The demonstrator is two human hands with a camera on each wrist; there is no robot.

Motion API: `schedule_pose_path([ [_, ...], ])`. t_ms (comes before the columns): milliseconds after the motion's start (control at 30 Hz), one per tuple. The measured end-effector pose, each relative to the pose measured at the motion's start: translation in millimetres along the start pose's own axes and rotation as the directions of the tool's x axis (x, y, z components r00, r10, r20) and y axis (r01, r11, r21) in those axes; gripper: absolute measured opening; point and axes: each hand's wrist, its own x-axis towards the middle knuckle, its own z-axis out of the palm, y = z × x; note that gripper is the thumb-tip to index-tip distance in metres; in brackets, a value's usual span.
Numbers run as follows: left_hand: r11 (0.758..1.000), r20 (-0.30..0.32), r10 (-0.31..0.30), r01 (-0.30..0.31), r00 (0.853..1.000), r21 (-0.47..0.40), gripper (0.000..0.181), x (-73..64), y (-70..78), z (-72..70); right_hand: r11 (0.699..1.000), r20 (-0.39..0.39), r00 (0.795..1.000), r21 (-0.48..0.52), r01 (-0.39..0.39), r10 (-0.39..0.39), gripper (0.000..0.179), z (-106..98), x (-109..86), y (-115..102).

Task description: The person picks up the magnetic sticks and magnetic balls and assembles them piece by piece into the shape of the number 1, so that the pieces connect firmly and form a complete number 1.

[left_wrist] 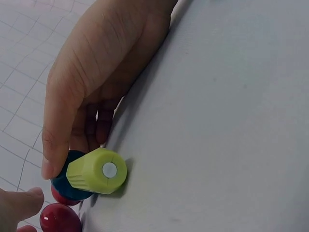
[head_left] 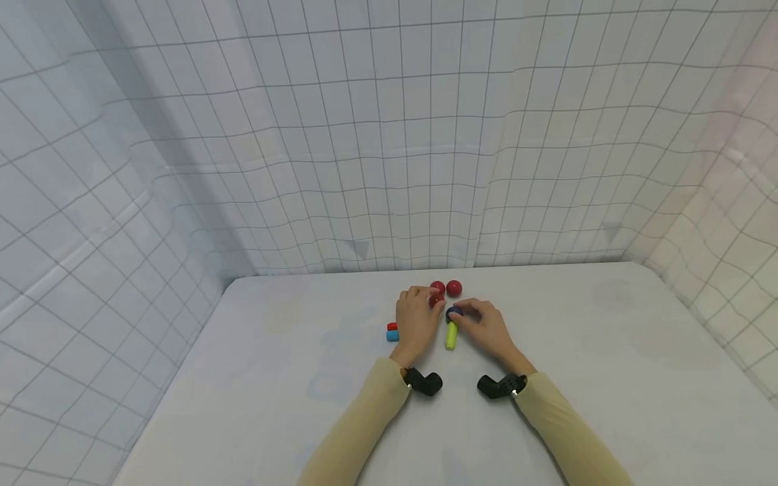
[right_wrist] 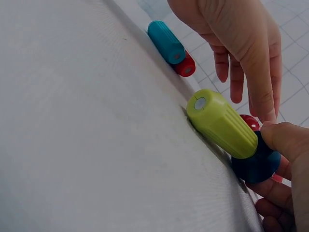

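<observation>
Thumb and fingers of my right hand (head_left: 486, 327) pinch a dark blue ball (right_wrist: 256, 162) low over the table. A yellow-green ribbed rod (right_wrist: 222, 123) with a pale round insert in its end lies against that ball, pointing toward me. My left hand (head_left: 418, 320) is held over a red ball (head_left: 436, 302), its thumb and forefinger parted right beside it. In the left wrist view, a glossy red ball (left_wrist: 60, 218) sits just past the left thumb tip. Two more rods, one blue (head_left: 392, 335) and one red (head_left: 392, 327), lie left of my left hand, which partly covers them.
Behind the hands, two further red balls, a left one (head_left: 437, 287) and a right one (head_left: 454, 288), rest on the white table (head_left: 292, 378). White grid-patterned sheeting (head_left: 389, 169) hangs behind the table and down both sides.
</observation>
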Motion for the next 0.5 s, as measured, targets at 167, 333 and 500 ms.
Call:
schedule_pose_path([
  [167,1.000,0.011,-0.023,0.022,1.000,0.022,0.027,1.6,0.5,2.6,1.000,-0.006,1.000,0.000,0.008,-0.008,0.029,0.4,0.1,1.2],
  [333,0.999,0.020,-0.024,0.023,1.000,0.026,0.024,3.4,-0.2,4.9,1.000,-0.002,1.000,0.001,0.020,-0.020,0.029,0.9,0.6,2.7],
  [500,0.998,0.028,-0.011,0.009,1.000,0.068,0.027,4.5,-0.2,6.5,1.000,-0.004,1.000,0.001,0.023,-0.023,0.029,0.3,1.0,2.5],
])
